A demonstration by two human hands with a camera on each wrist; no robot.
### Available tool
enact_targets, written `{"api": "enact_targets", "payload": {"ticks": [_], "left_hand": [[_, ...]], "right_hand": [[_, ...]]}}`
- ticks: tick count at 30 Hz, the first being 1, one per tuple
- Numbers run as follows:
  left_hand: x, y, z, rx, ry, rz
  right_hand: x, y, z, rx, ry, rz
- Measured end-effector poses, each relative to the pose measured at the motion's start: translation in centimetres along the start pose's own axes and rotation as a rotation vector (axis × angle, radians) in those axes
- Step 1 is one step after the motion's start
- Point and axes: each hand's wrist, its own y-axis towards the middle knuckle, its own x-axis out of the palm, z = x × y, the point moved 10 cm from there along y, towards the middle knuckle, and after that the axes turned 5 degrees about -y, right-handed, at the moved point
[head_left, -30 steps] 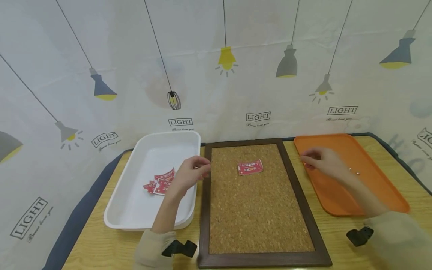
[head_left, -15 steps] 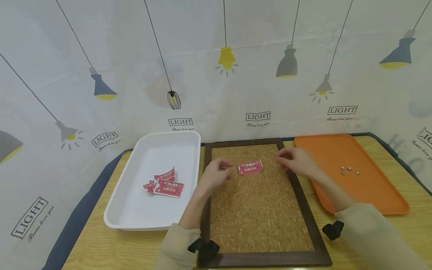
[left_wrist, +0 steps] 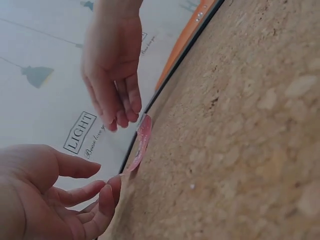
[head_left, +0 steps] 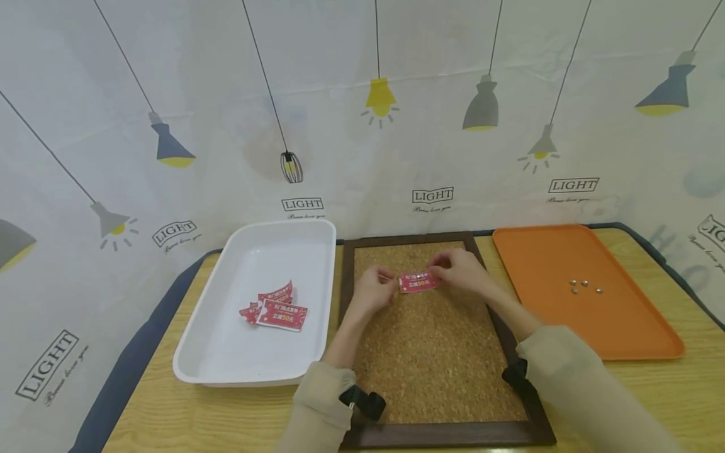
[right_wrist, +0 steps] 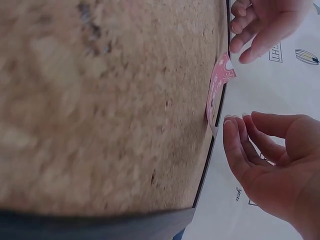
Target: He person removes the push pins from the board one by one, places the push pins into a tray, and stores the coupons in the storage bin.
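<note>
A red printed coupon lies on the upper part of the framed corkboard. A small shiny dot, perhaps a thumbtack, shows near its top middle. Both coupon ends curl up off the cork, as the right wrist view shows in the pink coupon. My left hand is at the coupon's left end, fingers loosely bent; contact is unclear. At the other end is my right hand, its fingers relaxed beside the edge. Neither hand visibly pinches the paper.
To the left stands a white tray with several red coupons. On the right an orange tray bears several small shiny metal pieces. A cloth printed with lamps hangs behind the wooden table.
My left hand has moved right from over the white tray's edge to the coupon's left end. My right hand has moved left from the orange tray to its right end.
</note>
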Motion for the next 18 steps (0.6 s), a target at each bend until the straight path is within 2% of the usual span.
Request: {"api": "enact_targets", "payload": {"ticks": [9, 18], "left_hand": [[0.8, 1.5, -1.2, -0.065, -0.031, 0.002], [1.4, 2.2, -1.6, -0.109, 0.003, -0.009]], "right_hand": [[1.6, 1.7, 0.6, 0.049, -0.035, -0.043], [2.6, 2.4, 1.2, 0.082, -0.076, -0.068]]}}
